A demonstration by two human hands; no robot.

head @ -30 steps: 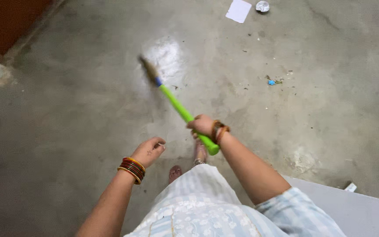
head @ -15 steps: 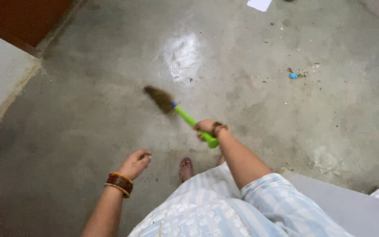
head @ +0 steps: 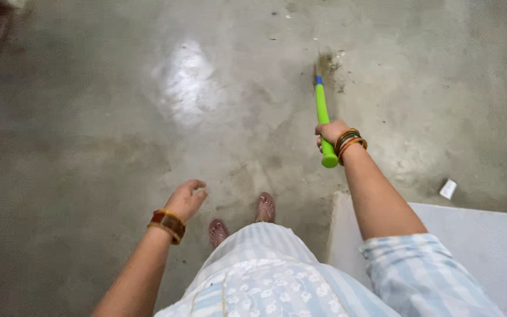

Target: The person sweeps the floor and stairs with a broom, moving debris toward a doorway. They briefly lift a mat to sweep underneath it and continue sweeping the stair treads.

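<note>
Around the lower end of a bright green plastic broom handle (head: 323, 120), the right hand (head: 330, 136) is wrapped shut, fingers curled over the smooth round shaft just above its blunt butt end. Handle runs up and away from the hand to a narrow blue collar, then into blurred brown bristles (head: 324, 60) against the concrete floor (head: 89, 147). Half a second ago the broom lay out to the left of the body with bristles low and left; now it points nearly straight ahead, on the right side. Stacked bangles (head: 349, 142), orange and dark, sit on the right wrist.

Left hand (head: 186, 198) holds nothing: fingers loosely curled, hanging over the floor, a broad red-and-gold bangle (head: 168, 224) on the wrist. It sits about where it was.

Floor is grey, mottled, with a glossy pale patch (head: 190, 82). Two sandalled feet (head: 242, 218) show below a pale striped garment (head: 265, 276). A white slab (head: 476, 240) lies at right, a small white scrap (head: 448, 189) just beyond its edge. No containers visible.
</note>
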